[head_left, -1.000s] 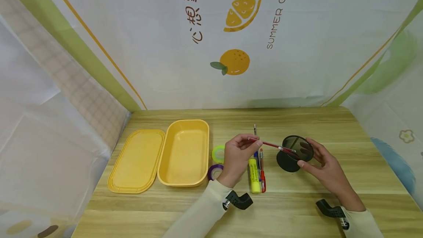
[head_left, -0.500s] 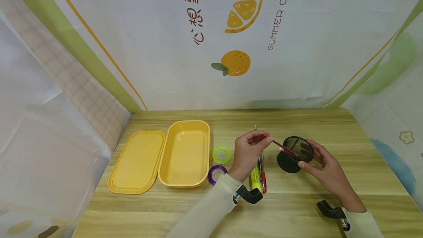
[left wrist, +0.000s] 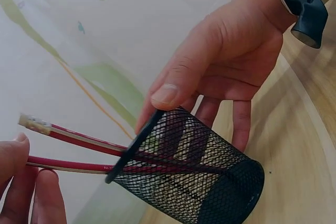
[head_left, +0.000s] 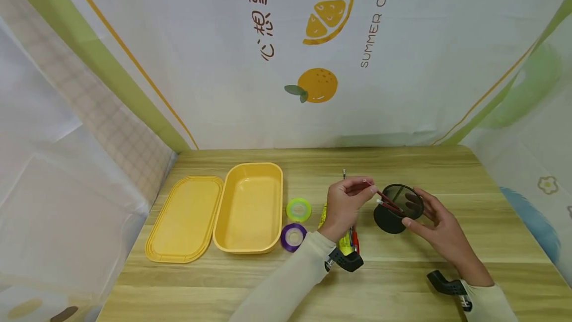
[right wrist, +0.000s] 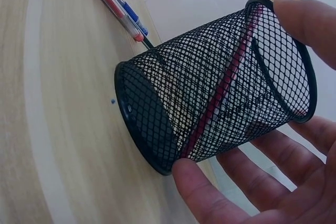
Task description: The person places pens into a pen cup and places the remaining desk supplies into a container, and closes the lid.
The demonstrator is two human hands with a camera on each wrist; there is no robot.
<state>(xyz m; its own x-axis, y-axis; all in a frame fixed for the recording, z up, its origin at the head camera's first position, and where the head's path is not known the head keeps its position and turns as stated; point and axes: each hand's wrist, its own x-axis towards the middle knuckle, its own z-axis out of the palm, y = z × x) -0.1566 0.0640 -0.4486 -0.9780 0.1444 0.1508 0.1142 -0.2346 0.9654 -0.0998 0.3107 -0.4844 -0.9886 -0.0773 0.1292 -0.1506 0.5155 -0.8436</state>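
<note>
My right hand (head_left: 442, 230) grips a black mesh pen holder (head_left: 389, 220) by its rim and side, and keeps it tilted. One red pencil (left wrist: 84, 139) with a white eraser end leans inside the holder. Between thumb and fingers, my left hand (head_left: 343, 207) pinches a second red pencil (left wrist: 73, 165), whose far part reaches into the holder through its mouth. In the right wrist view the mesh body (right wrist: 210, 72) shows a red pencil slanting down to its base. Whether the base touches the table cannot be told.
Under my left forearm lie a yellow tube (head_left: 345, 246), a red pen (head_left: 355, 242) and other pens, partly hidden. Green tape (head_left: 291, 210) and purple tape (head_left: 286, 243) rolls sit left of them. Farther left are a yellow box (head_left: 248, 212) and its lid (head_left: 185, 220).
My left hand has moved right, toward the pen holder, and the pencil it pinches has gone deeper into the holder. The right hand and holder have stayed nearly still.
</note>
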